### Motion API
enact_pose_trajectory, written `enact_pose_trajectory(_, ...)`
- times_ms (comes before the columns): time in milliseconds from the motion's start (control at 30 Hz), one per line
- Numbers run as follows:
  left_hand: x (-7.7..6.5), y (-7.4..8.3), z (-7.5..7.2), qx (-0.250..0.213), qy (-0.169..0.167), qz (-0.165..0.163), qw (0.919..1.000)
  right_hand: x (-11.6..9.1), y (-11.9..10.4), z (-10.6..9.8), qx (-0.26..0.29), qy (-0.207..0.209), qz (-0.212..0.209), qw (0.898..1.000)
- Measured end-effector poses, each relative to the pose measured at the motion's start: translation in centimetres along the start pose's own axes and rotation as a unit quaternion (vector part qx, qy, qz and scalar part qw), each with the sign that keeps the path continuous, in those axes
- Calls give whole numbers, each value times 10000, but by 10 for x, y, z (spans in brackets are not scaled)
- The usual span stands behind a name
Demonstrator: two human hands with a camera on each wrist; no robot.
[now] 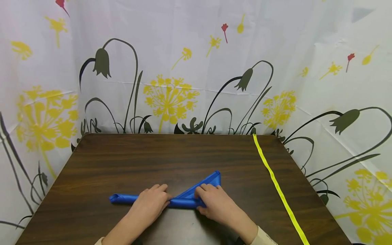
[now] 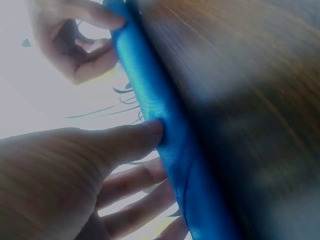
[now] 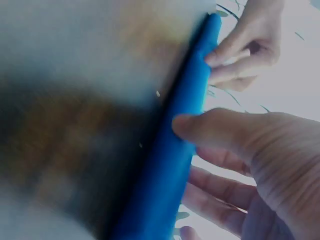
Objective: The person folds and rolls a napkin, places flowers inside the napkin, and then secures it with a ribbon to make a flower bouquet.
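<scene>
A blue satiny cloth (image 1: 183,203) lies across the table, rolled into a narrow tube. Its left end shows a spiral opening, while a flat triangular corner still spreads out behind the roll at the right. My left hand (image 1: 152,201) grips the roll near its middle, thumb on the near side and fingers over the far side. Further right, my right hand (image 1: 215,203) holds the roll beside the triangular flap, partly covering it. In the left wrist view the left thumb (image 2: 135,140) presses on the tube; in the right wrist view the right thumb (image 3: 200,129) does likewise.
A yellow ribbon-like strip (image 1: 277,185) runs down the right side of the dark wooden table (image 1: 147,153), from the back edge toward the front. Behind and around the table hangs a white curtain (image 1: 196,44) printed with yellow and grey flowers.
</scene>
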State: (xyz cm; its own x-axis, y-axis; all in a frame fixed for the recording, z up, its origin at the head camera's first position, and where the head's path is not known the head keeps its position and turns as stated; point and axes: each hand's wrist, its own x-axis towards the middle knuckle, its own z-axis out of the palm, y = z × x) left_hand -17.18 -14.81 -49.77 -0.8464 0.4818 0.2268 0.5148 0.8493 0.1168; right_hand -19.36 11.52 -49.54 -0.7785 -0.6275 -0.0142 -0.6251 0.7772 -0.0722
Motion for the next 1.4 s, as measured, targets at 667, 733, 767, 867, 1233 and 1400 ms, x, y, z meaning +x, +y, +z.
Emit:
enact_pose_trajectory(667,3,0,2,449,-46,448,9980,-19,-55,15,-1958,467,513,9782)
enact_pose_trajectory(733,3,0,2,523,-65,463,9975,-21,-62,14,-1944,273,490,9793)
enact_pose_trajectory(767,4,-1,2,569,-72,478,9972,-22,-65,14,-1907,203,468,9803)
enact_pose_trajectory(867,6,-1,2,641,-185,496,9965,-23,-72,14,-1873,108,466,9811)
enact_pose_trajectory(1233,10,-4,-1,510,147,692,9962,-5,-68,17,-2385,990,598,9642)
enact_pose_trajectory(1400,12,-2,3,727,417,914,9923,2,-59,22,-2072,1150,762,9685)
